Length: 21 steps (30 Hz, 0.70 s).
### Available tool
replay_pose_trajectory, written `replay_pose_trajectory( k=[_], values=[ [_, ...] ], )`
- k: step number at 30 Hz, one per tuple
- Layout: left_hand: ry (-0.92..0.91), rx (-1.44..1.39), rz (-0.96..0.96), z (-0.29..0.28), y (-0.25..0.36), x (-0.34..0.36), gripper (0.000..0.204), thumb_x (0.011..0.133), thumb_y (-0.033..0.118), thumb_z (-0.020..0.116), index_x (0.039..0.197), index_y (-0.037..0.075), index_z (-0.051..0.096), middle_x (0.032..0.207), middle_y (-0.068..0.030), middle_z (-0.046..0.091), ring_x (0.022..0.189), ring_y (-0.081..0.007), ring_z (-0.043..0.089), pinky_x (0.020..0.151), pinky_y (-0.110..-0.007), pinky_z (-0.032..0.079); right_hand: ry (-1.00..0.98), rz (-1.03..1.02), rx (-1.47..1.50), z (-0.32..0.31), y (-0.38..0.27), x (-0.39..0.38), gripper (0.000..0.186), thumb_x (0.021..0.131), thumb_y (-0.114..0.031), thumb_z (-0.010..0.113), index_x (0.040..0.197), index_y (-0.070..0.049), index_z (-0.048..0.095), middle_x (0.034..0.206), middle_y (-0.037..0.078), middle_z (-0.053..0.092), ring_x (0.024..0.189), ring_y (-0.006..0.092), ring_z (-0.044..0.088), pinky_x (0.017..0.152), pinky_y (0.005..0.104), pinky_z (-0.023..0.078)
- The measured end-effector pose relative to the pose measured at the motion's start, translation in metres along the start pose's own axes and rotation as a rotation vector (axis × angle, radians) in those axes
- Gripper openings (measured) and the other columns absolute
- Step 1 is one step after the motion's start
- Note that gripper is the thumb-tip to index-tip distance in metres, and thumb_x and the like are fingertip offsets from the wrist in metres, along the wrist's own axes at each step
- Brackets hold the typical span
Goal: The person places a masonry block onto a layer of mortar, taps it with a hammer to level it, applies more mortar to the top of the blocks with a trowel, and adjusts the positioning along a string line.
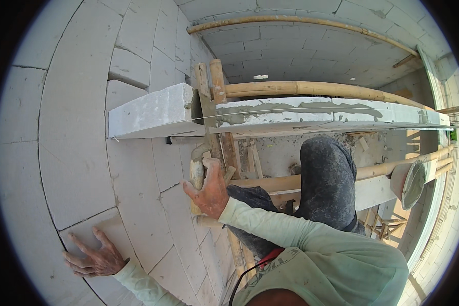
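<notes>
My right hand point(209, 189) is wrapped round the handle of a trowel point(208, 115). The trowel's blade reaches up beside the mortar-smeared end of a white block point(150, 109), which projects from the wall at left. On the blade's other side runs a row of white blocks point(311, 107), grey mortar spread unevenly along its upper face. A thin string stretches along this row. My left hand point(97, 257) lies with fingers spread on the block wall point(81, 132) at lower left, holding nothing.
Bamboo poles point(321, 87) run behind the row and below it, with upright timbers point(218, 81) near the trowel. A mortar-coated bucket point(412, 183) stands at right on the scaffold. My bent knee point(327, 168) is close below the blocks. Debris lies on the floor point(285, 145) below.
</notes>
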<state>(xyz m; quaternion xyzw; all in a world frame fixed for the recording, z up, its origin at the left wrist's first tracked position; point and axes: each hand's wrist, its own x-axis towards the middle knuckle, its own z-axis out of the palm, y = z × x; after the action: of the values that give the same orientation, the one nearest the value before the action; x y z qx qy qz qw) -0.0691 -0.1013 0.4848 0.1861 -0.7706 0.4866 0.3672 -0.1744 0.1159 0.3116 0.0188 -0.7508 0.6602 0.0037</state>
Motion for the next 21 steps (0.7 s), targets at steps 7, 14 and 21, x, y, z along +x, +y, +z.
replay_pose_trajectory(
  k=[7,14,21],
  values=[
    [-0.013,0.033,-0.018,0.002,-0.001,0.0,0.063,0.08,0.065,0.06,0.133,0.031,0.053,0.143,-0.0083,0.034,0.132,-0.0278,0.032,0.106,-0.05,0.027,-0.092,0.147,0.188,-0.059,0.032,0.0,0.06,0.077,-0.015,0.072,0.119,0.005,0.033,0.109,0.024,0.046,0.098,0.0378,0.052,0.088,0.043,0.043],
    [0.024,0.08,-0.001,0.007,0.001,-0.004,0.064,0.079,0.067,0.059,0.131,0.03,0.054,0.139,-0.0083,0.038,0.128,-0.0283,0.035,0.104,-0.049,0.031,0.14,0.271,0.363,-0.206,0.032,0.047,0.047,0.082,-0.007,0.069,0.113,0.006,0.036,0.104,0.016,0.049,0.09,0.0184,0.06,0.075,0.0312,0.054],
    [0.103,0.01,0.048,0.001,0.004,0.002,0.065,0.081,0.068,0.054,0.135,0.032,0.049,0.141,-0.0107,0.035,0.128,-0.0319,0.036,0.102,-0.051,0.034,0.47,0.392,0.371,-0.373,0.009,0.024,0.039,0.082,-0.006,0.067,0.109,0.004,0.04,0.084,0.012,0.057,0.069,0.0143,0.059,0.06,0.0271,0.051]
  ],
)
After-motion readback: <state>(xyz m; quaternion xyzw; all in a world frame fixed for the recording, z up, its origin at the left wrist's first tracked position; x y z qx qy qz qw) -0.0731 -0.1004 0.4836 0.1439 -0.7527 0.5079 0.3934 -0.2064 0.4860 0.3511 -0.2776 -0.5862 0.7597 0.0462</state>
